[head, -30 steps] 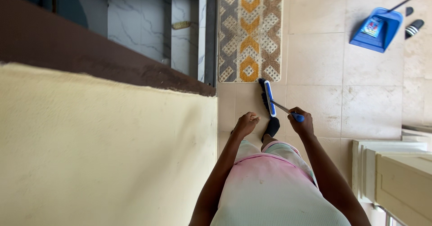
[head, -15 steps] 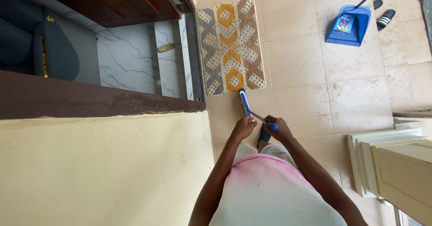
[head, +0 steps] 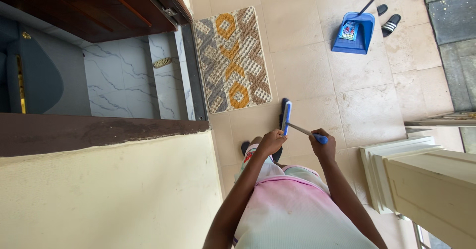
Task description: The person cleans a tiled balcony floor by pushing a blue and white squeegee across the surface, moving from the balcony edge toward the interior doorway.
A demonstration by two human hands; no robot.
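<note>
Below the patterned doormat (head: 232, 60), a blue broom (head: 285, 117) is resting head-down on the tiled floor (head: 367, 110). Right hand (head: 323, 146) is gripping its handle end fully closed; left hand (head: 270, 142) is closing around the shaft, fingers partly hidden. Blue dustpan (head: 352, 33) is sitting well apart.

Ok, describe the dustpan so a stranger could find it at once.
Start at the patterned doormat by the open doorway and cross the beige tile floor away from the door. The dustpan sits there beside two dark sandals. It is the only bright blue scoop, with a long thin handle rising from it, unlike the broom near the person's hands.
</note>
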